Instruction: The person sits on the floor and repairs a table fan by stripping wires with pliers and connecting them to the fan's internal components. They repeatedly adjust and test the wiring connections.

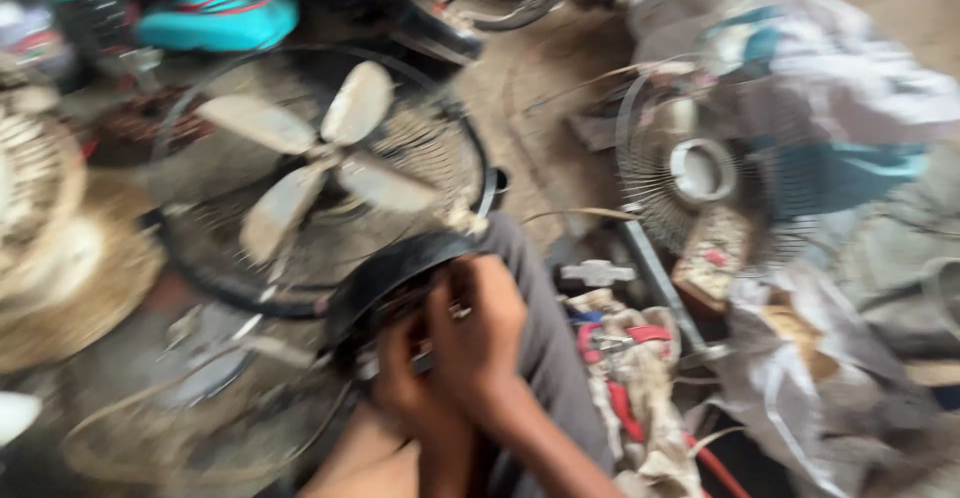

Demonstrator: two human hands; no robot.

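Head camera looks straight down, and the picture is smeared with motion, so fine detail is lost. Both hands are bunched together low in the middle of the view, over the person's lap: the right hand [478,323] sits on top, fingers curled shut around something small and metallic, with a ring or a bright bit of metal glinting at the knuckles; the left hand [398,378] is tucked under and just to its left, also curled in. What exactly they pinch is too blurred to tell. Touching the hands, just up and left of them, lies a black curved fan part [385,273], its long axis running from lower left to upper right, the arch bowing upward, away from the person; the left hand is the nearer one to its lower end. Beyond it, on the floor, a fan with pale blades [315,153] lies face up inside a dark wire guard. Off to the right stands a second fan guard [700,173] with a pale round hub, and just right of the grey trouser leg sit red-handled tools on a dirty rag [630,368].
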